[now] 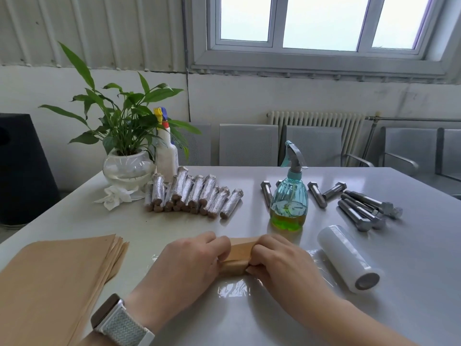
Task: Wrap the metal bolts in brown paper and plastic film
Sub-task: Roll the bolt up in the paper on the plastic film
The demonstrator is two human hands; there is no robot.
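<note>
A brown paper roll [237, 258] lies near the table's front, on a sheet of clear plastic film [234, 289]. My left hand [192, 263] grips its left end and my right hand [279, 263] grips its right end, fingers curled over the paper. Whatever is inside the paper is hidden. A roll of plastic film [346, 258] lies to the right. Several bare metal bolts [361, 207] lie at the back right. A pile of wrapped bolts [192, 194] sits at the back centre. A stack of brown paper sheets [57, 275] lies at the front left.
A blue spray bottle with green liquid [289, 193] stands behind my hands. A potted plant in a glass bowl [127, 166], a white spray bottle [166, 151] and a crumpled tissue [117, 196] are at the back left. Metal chairs [249, 144] stand beyond the table.
</note>
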